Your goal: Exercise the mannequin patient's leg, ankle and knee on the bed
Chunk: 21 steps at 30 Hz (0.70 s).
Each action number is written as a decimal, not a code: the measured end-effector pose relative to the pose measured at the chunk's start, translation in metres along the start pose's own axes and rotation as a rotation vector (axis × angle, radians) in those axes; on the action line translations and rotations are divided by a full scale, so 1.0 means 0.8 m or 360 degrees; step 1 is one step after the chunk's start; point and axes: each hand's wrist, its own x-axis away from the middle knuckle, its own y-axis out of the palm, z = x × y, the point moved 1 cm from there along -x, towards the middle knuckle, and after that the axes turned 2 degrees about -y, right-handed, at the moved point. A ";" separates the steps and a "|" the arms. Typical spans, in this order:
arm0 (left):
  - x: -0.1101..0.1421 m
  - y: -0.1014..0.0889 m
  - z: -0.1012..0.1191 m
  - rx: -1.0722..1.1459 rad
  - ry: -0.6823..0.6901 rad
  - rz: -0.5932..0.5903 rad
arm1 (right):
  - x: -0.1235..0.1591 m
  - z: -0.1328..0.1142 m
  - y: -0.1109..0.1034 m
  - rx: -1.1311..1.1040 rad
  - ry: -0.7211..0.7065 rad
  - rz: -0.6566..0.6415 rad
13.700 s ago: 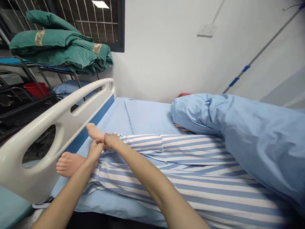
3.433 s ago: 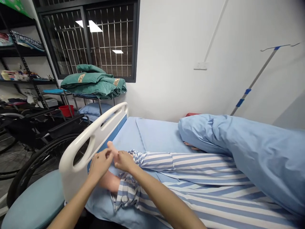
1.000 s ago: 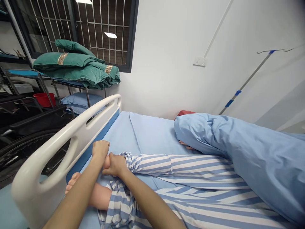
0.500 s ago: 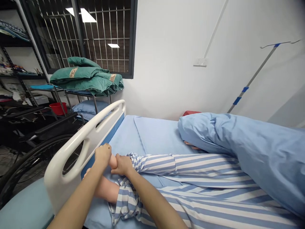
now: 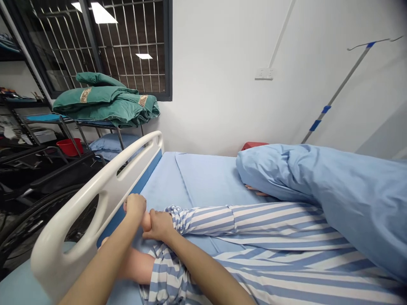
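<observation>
A figure in blue-and-white striped pyjama trousers (image 5: pixel 260 228) lies on a bed with a light blue sheet (image 5: pixel 200 178). My left hand (image 5: pixel 135 207) is closed around the far foot (image 5: pixel 146 220), covering its toes. My right hand (image 5: pixel 159 225) is wrapped round the ankle of that same foot, at the trouser cuff. The nearer foot and shin (image 5: pixel 135 267) lie bare under my left forearm. A light blue quilt (image 5: pixel 318 190) is bunched over the upper part of the figure at the right.
The white footboard (image 5: pixel 92 199) runs along the bed's left end, close to my left hand. Beyond it stand a wheelchair (image 5: pixel 38 190), a metal rack with green folded blankets (image 5: pixel 104 101), and a red basin (image 5: pixel 68 146). An IV pole (image 5: pixel 333 93) leans by the wall.
My hands keep their hold on the far foot, the left one shifted from the sole to over the toes. The view has swung slightly left and down since half a second ago.
</observation>
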 end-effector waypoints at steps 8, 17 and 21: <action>-0.019 0.011 0.008 0.0011 0.0095 0.0119 | -0.006 0.003 0.003 0.0011 -0.0012 -0.0012; -0.001 0.013 0.002 0.0132 -0.0082 0.0352 | -0.003 0.002 0.006 0.0017 -0.0039 0.0017; 0.013 0.018 -0.004 0.0267 -0.0236 0.0544 | -0.001 0.000 0.005 0.0016 -0.0039 0.0043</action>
